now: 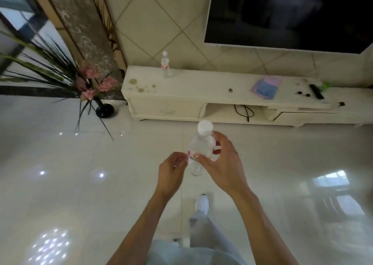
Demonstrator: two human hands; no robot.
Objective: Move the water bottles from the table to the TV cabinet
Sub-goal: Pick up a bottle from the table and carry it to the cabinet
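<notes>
— What's at the far left?
— A plant [88, 85] in a dark vase [104, 109] on the floor [60, 153], just beside the cabinet [201, 89].
— And the hands?
— The left hand [171, 171] curls its fingers on the bottle [201, 149] low down. The right hand [224, 163] clasps its upper body with thumb and fingers. It's upright, in the air, above the floor.
— Anything already over there?
— A second bottle [166, 66] stands on the cabinet's left part. Farther right lie a cloth [266, 87] and a remote [316, 92], below the TV [282, 12].
</notes>
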